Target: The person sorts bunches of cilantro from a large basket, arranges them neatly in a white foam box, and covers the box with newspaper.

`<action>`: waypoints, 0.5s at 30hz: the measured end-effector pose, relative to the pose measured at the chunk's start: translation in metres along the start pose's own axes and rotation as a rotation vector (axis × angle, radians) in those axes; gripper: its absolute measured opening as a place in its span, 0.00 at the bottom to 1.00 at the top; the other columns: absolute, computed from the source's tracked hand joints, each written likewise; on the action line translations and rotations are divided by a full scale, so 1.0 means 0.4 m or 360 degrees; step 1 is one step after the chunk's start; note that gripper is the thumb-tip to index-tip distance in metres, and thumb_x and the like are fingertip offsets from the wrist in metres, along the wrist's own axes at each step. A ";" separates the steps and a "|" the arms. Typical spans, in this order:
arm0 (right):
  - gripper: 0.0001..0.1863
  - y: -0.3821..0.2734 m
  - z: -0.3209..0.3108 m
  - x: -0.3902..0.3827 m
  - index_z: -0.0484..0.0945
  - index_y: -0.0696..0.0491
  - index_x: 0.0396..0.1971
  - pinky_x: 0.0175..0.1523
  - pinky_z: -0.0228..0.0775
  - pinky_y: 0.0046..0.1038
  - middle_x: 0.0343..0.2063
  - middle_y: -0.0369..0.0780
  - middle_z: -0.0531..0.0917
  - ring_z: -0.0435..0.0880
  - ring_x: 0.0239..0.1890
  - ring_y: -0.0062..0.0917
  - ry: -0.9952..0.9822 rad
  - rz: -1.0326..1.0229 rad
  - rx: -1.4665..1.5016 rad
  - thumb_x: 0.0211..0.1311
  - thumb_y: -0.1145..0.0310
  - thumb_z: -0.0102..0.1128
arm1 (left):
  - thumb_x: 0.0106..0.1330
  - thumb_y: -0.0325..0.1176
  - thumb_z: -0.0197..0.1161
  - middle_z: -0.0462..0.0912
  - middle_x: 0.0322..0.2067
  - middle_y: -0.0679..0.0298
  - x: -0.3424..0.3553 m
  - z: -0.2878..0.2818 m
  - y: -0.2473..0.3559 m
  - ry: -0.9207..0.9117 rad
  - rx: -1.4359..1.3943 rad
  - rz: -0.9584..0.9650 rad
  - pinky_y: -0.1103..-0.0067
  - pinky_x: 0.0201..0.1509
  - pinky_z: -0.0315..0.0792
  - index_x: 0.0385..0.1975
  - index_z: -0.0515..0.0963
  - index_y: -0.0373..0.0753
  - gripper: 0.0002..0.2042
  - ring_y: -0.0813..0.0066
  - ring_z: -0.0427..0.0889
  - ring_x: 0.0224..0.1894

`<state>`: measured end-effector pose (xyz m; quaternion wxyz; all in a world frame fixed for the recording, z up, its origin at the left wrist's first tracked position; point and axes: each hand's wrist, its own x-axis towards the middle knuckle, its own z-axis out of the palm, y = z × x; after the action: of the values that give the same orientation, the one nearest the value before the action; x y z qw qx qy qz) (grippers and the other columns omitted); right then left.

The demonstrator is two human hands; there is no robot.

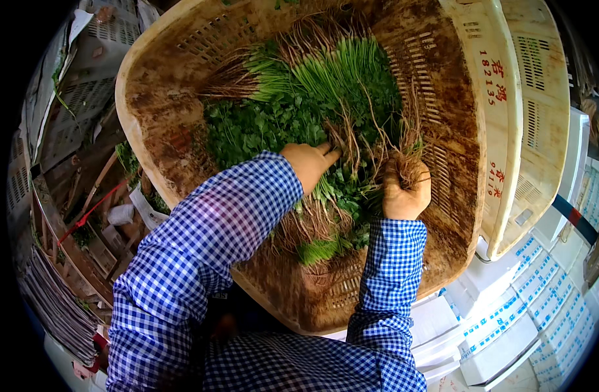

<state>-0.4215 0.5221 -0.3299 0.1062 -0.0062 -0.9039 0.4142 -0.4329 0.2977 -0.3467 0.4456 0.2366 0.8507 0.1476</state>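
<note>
A large yellowish plastic crate [162, 130], stained brown inside, holds bunches of coriander [345, 65] with green stems, leaves and reddish-brown roots. My right hand [407, 193] is closed round the rooted end of some coriander [409, 140] near the crate's right wall, and its long thin roots stick up past the thumb. My left hand [306, 166] reaches into the middle of the crate, with its fingers bent together at the coriander roots and stems; its fingertips are partly hidden among them. More coriander roots [316, 225] lie below my hands, beside the left sleeve.
More pale plastic crates [534, 130] are nested or stacked against the right side. White boxes with blue print [508, 320] stand at the lower right. On the left are wooden pieces [70, 222], a red strap [93, 210], and a stack of flat sheets [57, 307].
</note>
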 end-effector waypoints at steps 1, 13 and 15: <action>0.15 -0.002 0.000 0.000 0.82 0.54 0.36 0.44 0.81 0.28 0.38 0.42 0.86 0.86 0.38 0.29 -0.0010 0.0002 -0.0030 0.46 0.82 0.71 | 0.67 0.25 0.54 0.63 0.71 0.50 0.001 -0.002 -0.002 0.0032 -0.0064 -0.0014 0.66 0.57 0.80 0.73 0.58 0.41 0.32 0.51 0.80 0.56; 0.47 -0.062 0.104 0.110 0.71 0.54 0.65 0.48 0.79 0.41 0.42 0.51 0.85 0.85 0.39 0.44 -0.0800 -0.0156 -0.0409 0.49 0.41 0.74 | 0.67 0.28 0.55 0.79 0.54 0.48 0.024 -0.001 0.031 0.0050 -0.0490 -0.0014 0.63 0.56 0.78 0.63 0.68 0.33 0.23 0.52 0.82 0.52; 0.49 -0.054 0.129 0.122 0.71 0.54 0.65 0.48 0.78 0.42 0.41 0.52 0.85 0.85 0.40 0.44 -0.0929 -0.0129 -0.0498 0.47 0.39 0.74 | 0.68 0.28 0.54 0.81 0.50 0.46 0.028 -0.009 0.038 -0.0156 -0.0575 -0.0056 0.63 0.55 0.78 0.61 0.69 0.31 0.21 0.51 0.82 0.50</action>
<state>-0.4778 0.4740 -0.3375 -0.1431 0.1324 -0.9484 0.2501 -0.4373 0.3163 -0.3455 0.5243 0.1448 0.7916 0.2786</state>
